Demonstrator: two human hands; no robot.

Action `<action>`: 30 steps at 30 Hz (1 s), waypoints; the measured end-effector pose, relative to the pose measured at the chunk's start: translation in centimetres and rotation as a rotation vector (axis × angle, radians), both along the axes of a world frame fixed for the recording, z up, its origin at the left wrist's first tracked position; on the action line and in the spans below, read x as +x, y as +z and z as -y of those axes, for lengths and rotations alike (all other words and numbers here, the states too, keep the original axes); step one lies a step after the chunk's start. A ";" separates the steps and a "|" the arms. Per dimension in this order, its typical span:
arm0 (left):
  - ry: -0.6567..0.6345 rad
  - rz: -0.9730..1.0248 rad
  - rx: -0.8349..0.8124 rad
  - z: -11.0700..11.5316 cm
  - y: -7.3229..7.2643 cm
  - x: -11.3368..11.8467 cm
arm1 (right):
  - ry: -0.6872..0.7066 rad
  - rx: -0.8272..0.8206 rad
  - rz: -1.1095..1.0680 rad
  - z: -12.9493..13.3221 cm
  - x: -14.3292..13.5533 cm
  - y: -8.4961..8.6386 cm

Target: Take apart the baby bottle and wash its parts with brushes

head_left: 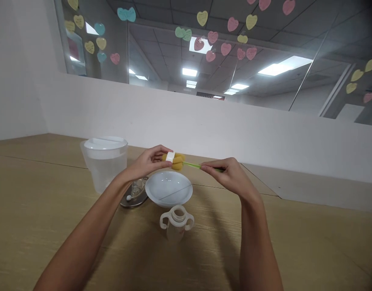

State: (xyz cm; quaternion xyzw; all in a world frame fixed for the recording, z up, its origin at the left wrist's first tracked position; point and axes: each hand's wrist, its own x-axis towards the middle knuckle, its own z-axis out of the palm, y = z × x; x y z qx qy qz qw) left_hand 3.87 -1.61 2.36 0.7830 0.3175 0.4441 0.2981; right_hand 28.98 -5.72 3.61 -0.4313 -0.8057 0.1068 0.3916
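My left hand (152, 159) is closed with its fingertips on a small white ring (170, 157). Through that ring sticks the yellow sponge head (178, 163) of a bottle brush. My right hand (227, 171) pinches the brush's thin green handle (192, 165), which points left toward the sponge. Both hands are raised above a white bowl (168, 188), which has a thin dark line across it. In front of the bowl, a baby bottle (176, 222) with two side handles stands upright, its mouth uncovered.
Left of the bowl is a round metal tray (134, 201) holding small clear and white parts (136, 189), partly behind my left forearm. A lidded translucent pitcher (105, 161) stands behind them. A white wall (204, 125) with a window borders the wooden table (310, 242).
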 end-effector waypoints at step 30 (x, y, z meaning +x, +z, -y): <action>0.053 -0.021 0.178 1.4 1.1 -1.0 | 0.129 -0.282 -0.089 0.1 -1.6 0.1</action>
